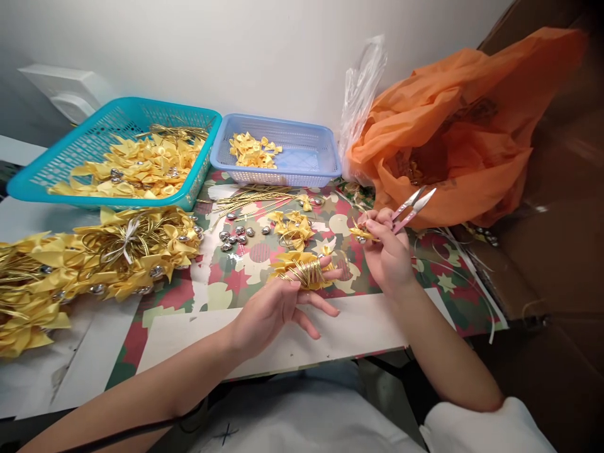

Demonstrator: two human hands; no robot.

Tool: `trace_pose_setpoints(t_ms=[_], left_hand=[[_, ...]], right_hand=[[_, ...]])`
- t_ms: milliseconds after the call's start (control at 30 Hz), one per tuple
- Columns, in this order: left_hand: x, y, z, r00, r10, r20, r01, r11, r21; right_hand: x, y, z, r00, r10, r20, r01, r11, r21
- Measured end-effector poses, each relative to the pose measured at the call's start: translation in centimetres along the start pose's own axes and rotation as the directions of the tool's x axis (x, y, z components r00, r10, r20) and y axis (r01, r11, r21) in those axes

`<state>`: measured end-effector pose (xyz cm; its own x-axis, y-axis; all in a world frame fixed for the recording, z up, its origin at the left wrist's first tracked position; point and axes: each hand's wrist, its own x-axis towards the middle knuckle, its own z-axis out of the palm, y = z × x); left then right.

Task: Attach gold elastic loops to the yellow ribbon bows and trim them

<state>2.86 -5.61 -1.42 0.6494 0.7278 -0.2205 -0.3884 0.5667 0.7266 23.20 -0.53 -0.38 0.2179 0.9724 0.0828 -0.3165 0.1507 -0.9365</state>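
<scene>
My left hand (278, 308) is near the front of the table. Several gold cords (306, 272) with yellow ribbon bows (287, 259) loop over its forefinger, and the thumb presses against them. Its lower fingers are spread apart. To the right, my right hand (389, 258) pinches a small yellow bow (361, 234) with a silver bell between thumb and fingertips. A pair of thread snips (413, 209) is tucked in the same hand, blades pointing up and right. Beyond my left hand lie loose yellow bows (291, 229) and several silver bells (238, 233).
A teal basket (189, 200) of yellow bows stands back left, beside a blue basket (325, 170) with smaller bows. Bundled bows with gold cords (132, 242) lie at left. Loose gold cords (255, 200) rest mid-table. An orange plastic bag (448, 189) stands open at right.
</scene>
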Motion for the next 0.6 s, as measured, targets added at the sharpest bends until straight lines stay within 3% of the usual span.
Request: trace_pose_setpoints(t_ms=[200,433,533,600], left_hand=[[0.1,0.0,0.1,0.999,-0.015,0.046,0.015,1.000,-0.006],[0.2,-0.4,-0.3,0.996,-0.016,-0.091,0.011,0.998,-0.058],[0.2,-0.4,-0.3,0.991,-0.013,-0.136,0.004,0.998,-0.061],[0.3,-0.3,-0.2,0.985,-0.015,-0.171,0.006,0.999,-0.053]], right_hand=[[-0.5,1.6,0.9,0.998,0.064,-0.011,-0.063,0.996,0.063],[0.2,2.2,0.4,0.983,0.115,-0.146,-0.101,0.990,0.099],[1.0,0.9,-0.8,0.964,0.256,-0.077,-0.245,0.962,0.123],[1.5,0.2,-1.4,0.916,0.400,0.036,-0.401,0.909,0.110]])
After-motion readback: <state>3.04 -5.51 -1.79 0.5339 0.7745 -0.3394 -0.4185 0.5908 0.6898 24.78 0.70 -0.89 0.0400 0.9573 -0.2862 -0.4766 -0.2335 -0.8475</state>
